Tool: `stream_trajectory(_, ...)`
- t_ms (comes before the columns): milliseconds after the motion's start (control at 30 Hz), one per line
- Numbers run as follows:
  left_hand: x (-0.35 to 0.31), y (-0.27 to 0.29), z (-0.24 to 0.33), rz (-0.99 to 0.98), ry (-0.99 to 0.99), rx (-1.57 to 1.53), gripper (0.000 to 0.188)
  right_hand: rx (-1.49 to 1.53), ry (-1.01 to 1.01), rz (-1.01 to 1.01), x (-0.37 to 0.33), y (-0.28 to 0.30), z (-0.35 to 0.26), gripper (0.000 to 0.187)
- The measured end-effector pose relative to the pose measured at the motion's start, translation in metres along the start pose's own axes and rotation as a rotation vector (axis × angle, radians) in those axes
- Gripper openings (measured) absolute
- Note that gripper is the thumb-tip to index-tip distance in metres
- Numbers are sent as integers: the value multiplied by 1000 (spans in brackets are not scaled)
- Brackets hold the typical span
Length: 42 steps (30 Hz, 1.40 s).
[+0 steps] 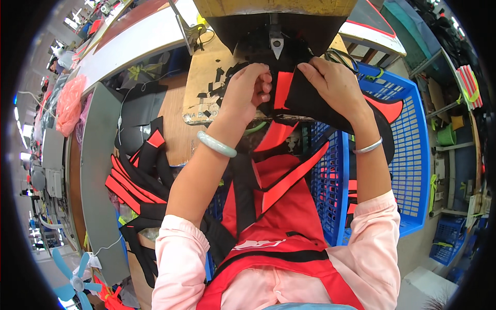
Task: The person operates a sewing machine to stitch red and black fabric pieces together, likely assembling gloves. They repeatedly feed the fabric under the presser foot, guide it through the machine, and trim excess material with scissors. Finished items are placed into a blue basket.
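My right hand (338,85) pinches the upper edge of a black fabric piece with a bright red-orange panel (283,89), thumb on top; the rest of the piece hangs toward the right. My left hand (246,92) is beside the piece's left side, its fingers curled inward; whatever they may hold is hidden. Just beyond both hands, a pointed metal tip (277,47) sticks down from a machine with a yellow top (274,7). Further black and red-orange strips (294,175) lie across my red apron (279,217).
Small black scraps (211,90) litter the worn wooden board (199,118) on the left. A blue plastic basket (413,155) stands at the right. More black and red-orange pieces (137,186) are heaped at the left, near a grey panel (101,170).
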<state>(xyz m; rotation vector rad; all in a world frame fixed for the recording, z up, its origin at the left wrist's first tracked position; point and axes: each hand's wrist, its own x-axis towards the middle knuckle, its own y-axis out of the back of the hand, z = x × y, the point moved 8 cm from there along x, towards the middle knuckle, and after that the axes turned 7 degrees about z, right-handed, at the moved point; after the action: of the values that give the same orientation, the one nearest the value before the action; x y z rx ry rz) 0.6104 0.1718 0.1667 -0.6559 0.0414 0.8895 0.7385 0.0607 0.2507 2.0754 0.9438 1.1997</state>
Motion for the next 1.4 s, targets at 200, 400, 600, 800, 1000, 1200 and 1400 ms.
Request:
stream_trajectory(200, 15, -3, -1, 0, 49, -63, 7, -8, -59, -39, 10, -7, 11, 38)
stream_trajectory(400, 26, -6, 6, -13, 36, -78, 7, -47, 8, 26, 20, -6, 14, 40)
stream_trajectory(600, 32, -7, 13, -9, -9, -153, 14, -49, 15, 107, 25, 2, 16, 44)
stream_trajectory(800, -20, -1, -11, -306, -48, 385, 42, 108, 95, 173, -11, 30, 2, 29)
stream_trajectory(1000, -101, 0, -65, -428, -208, 753, 33, 201, 20, 277, -74, 39, -8, 20)
stream_trajectory(1200, -123, -10, -66, -471, -208, 672, 19, 222, -34, 345, -127, 81, -24, 14)
stream_trajectory(1400, -153, -4, -61, -482, -251, 903, 10, 599, -154, -292, -155, 79, -38, 25)
